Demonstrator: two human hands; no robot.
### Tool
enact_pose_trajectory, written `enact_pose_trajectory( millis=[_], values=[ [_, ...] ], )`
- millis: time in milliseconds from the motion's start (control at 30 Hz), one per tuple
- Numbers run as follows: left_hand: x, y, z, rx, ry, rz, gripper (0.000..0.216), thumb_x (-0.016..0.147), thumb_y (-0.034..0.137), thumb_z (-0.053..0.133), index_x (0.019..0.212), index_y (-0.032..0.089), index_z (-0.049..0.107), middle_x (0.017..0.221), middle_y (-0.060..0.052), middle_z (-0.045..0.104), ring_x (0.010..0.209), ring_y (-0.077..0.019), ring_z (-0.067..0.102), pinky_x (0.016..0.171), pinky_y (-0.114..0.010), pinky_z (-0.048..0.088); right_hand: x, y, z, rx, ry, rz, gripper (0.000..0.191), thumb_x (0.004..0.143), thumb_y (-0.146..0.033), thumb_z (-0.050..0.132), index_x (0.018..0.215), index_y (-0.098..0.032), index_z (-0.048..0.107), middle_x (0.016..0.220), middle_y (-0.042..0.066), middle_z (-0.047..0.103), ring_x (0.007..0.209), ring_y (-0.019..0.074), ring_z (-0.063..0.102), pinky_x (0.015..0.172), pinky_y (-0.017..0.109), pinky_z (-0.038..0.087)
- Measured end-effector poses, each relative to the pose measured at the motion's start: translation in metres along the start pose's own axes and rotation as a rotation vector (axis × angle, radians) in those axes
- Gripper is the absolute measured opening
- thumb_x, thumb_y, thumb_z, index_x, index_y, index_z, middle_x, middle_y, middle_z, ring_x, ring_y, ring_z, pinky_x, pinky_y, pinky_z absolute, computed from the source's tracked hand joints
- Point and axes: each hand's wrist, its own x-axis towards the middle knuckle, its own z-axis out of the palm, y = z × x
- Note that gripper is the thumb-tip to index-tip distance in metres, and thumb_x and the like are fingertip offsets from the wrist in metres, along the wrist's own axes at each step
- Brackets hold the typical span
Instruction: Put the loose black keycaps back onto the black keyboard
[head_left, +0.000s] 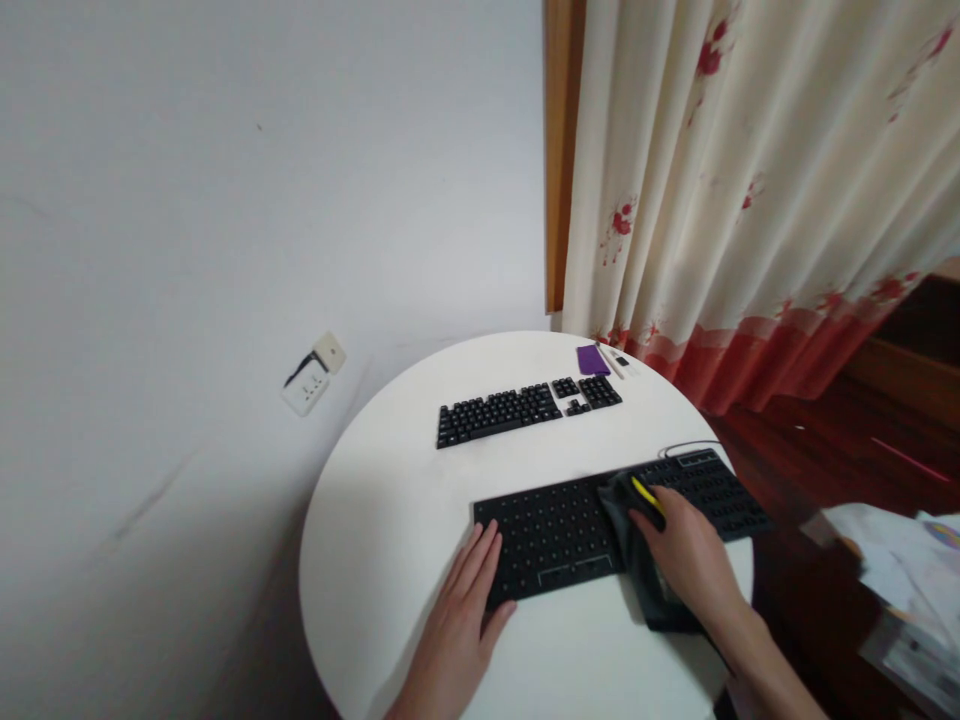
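Note:
A black keyboard base (559,535) with its keycaps off lies on the round white table. My left hand (457,620) rests at its left end, fingers stretched along the edge and thumb by the front corner. My right hand (686,550) is closed on a dark grey cloth (634,540), pressed over the middle of the keyboard base and draped past its front edge. A narrow yellow and black thing (646,495) sticks out at the fingers of my right hand; its kind is unclear. Behind, the removed black keycaps (502,412) are laid out in keyboard order.
A purple cloth (592,360) and a thin pale stick-like item (611,362) lie at the table's (390,520) far edge. A cable (690,443) runs behind the keyboard base. Wall, sockets (306,388), floral curtain (720,200) and a white bag-like pile (892,570) surround the table.

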Motion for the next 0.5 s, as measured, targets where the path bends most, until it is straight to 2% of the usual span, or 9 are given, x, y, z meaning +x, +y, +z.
enact_pose_trajectory(
  millis=[100,167,233,367,433,500],
  values=[
    [-0.003,0.000,0.001,-0.069,0.025,-0.042,0.071,0.092,0.023,0.051,0.153,0.032,0.015,0.157,-0.005,0.029,0.142,-0.0250,0.032,0.112,-0.048,0.038,0.013,0.014,-0.017,-0.121,0.035,0.076,0.029,0.090,-0.034,0.050,0.108,-0.014,0.061,0.106,0.016,0.068,0.091,0.0297,0.066,0.075,0.035,0.047],
    [-0.005,0.000,0.002,-0.136,0.078,-0.100,0.069,0.091,0.023,0.053,0.152,0.031,0.021,0.155,-0.006,0.035,0.139,-0.0240,0.039,0.111,-0.045,0.040,0.019,0.004,-0.021,-0.100,0.052,0.063,0.028,0.090,-0.034,0.050,0.106,-0.014,0.062,0.102,0.015,0.068,0.089,0.0294,0.066,0.074,0.035,0.046],
    [-0.007,-0.002,0.004,-0.197,0.131,-0.147,0.065,0.089,0.022,0.056,0.149,0.029,0.030,0.149,-0.007,0.043,0.134,-0.0235,0.046,0.110,-0.042,0.043,0.019,-0.022,-0.016,0.018,0.024,-0.011,0.025,0.090,-0.033,0.050,0.102,-0.014,0.062,0.096,0.014,0.069,0.089,0.0275,0.066,0.076,0.033,0.046],
    [-0.009,-0.007,0.009,-0.250,0.188,-0.150,0.056,0.084,0.024,0.063,0.138,0.025,0.048,0.139,-0.009,0.053,0.126,-0.0251,0.055,0.107,-0.041,0.047,0.002,-0.100,0.012,0.282,-0.173,-0.227,0.020,0.091,-0.028,0.050,0.102,-0.016,0.061,0.096,0.010,0.069,0.091,0.0225,0.065,0.079,0.029,0.046],
    [-0.009,-0.010,0.010,-0.252,0.199,-0.134,0.053,0.083,0.023,0.063,0.135,0.023,0.052,0.136,-0.010,0.057,0.123,-0.0259,0.057,0.105,-0.041,0.048,-0.009,-0.134,0.028,0.280,-0.265,-0.320,0.016,0.091,-0.025,0.051,0.101,-0.017,0.062,0.097,0.009,0.068,0.091,0.0210,0.065,0.078,0.028,0.046],
    [-0.008,-0.014,0.011,-0.234,0.205,-0.117,0.050,0.083,0.023,0.063,0.132,0.023,0.055,0.133,-0.010,0.059,0.120,-0.0261,0.059,0.103,-0.041,0.050,-0.015,-0.154,0.039,0.173,-0.299,-0.376,0.015,0.090,-0.023,0.052,0.101,-0.017,0.061,0.100,0.009,0.067,0.090,0.0214,0.065,0.077,0.029,0.047]
  ],
)
